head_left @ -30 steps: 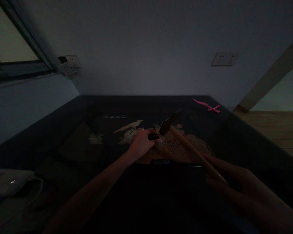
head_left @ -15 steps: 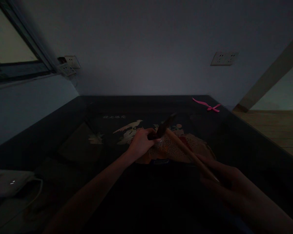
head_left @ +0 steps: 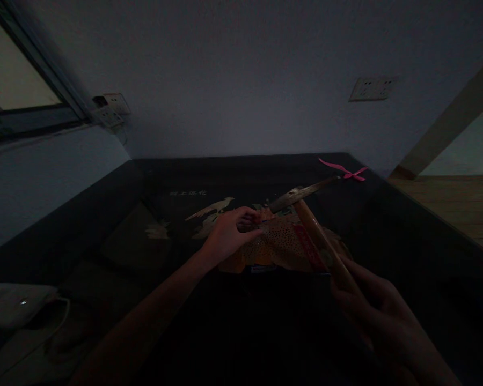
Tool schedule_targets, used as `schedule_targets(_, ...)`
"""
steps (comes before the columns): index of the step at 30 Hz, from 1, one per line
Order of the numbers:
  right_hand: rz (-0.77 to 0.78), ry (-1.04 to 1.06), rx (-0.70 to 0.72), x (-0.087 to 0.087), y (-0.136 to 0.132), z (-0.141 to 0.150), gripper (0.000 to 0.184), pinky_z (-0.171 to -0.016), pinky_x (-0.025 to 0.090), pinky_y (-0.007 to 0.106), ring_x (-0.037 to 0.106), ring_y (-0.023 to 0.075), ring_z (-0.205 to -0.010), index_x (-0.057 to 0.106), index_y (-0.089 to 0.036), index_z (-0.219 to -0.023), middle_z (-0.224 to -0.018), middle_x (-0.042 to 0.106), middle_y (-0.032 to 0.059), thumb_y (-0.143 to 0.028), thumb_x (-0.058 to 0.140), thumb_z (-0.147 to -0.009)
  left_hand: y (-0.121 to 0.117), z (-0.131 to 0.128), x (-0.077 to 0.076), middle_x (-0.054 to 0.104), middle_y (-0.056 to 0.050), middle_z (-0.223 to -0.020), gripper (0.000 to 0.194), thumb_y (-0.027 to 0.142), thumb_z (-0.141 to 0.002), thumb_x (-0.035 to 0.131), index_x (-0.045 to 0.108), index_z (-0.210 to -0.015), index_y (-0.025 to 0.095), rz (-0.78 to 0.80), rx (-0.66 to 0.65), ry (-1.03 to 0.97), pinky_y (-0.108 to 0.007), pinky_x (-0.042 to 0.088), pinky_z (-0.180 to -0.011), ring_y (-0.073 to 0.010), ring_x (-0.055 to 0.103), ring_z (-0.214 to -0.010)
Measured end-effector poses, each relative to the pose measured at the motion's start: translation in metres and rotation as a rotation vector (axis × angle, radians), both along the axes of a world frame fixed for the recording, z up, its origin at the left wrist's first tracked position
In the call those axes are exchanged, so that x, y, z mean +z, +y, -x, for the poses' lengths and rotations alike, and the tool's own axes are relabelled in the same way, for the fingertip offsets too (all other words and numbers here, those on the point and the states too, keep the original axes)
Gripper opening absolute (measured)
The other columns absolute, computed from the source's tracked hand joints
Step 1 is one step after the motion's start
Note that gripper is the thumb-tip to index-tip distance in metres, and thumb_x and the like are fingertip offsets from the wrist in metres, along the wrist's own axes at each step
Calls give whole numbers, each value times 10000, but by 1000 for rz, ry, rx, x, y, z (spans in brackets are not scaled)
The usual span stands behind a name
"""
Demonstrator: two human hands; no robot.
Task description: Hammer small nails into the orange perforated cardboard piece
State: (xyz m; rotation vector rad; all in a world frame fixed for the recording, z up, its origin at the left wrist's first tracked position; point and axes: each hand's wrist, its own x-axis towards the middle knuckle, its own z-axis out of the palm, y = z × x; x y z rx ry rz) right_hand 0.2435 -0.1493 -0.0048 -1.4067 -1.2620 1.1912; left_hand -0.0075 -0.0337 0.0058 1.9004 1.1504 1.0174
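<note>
The scene is dim. My right hand (head_left: 370,311) grips the lower end of a hammer's wooden handle (head_left: 320,241). The hammer head (head_left: 295,195) hangs above a brown speckled piece with a red strip (head_left: 285,244) that lies on the dark table (head_left: 386,225). My left hand (head_left: 229,233) rests on the left edge of that piece, fingers pinched together beside the hammer head. What the fingers pinch is too small and dark to make out.
A pink ribbon (head_left: 344,170) lies at the table's far right corner. A pale bird inlay (head_left: 211,208) decorates the tabletop. A white device with a cable (head_left: 16,303) sits at the left. Wall sockets (head_left: 372,88) are mounted behind, and others (head_left: 108,107) by the window.
The hammer head has risen and swung to the right, away from my left fingers. My right hand has dropped slightly toward me. My left hand has stayed in place.
</note>
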Motion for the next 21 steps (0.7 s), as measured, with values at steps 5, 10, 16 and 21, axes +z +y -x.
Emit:
schedule_targets(5, 58, 65, 26, 2, 2, -2, 541, -395, 397, 192, 474, 104, -486, 581, -233, -1277, -687, 547, -21, -406, 679, -774, -20, 11, 33, 676, -62, -1034, 186, 238, -825, 598, 616, -1003, 185, -345, 156, 131, -331, 496, -900, -187, 630, -983)
schedule_targets(10, 57, 44, 23, 4, 2, -3, 498, -492, 474, 215, 570, 148, -594, 621, -266, -1239, -721, 612, -11, -395, 693, -763, -82, 20, 45, 708, 1, -891, 151, 218, -869, 545, 633, -976, 278, -655, -109, 310, -264, 523, -754, -152, 655, -810)
schedule_targets(16, 124, 136, 52, 4, -4, -1, 560, -343, 322, 165, 408, 71, -409, 556, -267, -1295, -633, 529, -50, -407, 698, -772, -106, 30, -28, 701, -47, -964, 235, 159, -933, 413, 634, -1004, 193, -568, -348, 899, -244, 507, -607, -156, 654, -747)
schedule_targets(21, 138, 123, 62, 5, -5, 1, 545, -345, 310, 168, 395, 58, -401, 569, -256, -1270, -658, 525, -46, -424, 696, -767, -87, 43, -70, 654, -63, -1043, 240, 128, -907, 460, 591, -1102, 176, -434, -265, 1049, -234, 509, -622, -161, 651, -807)
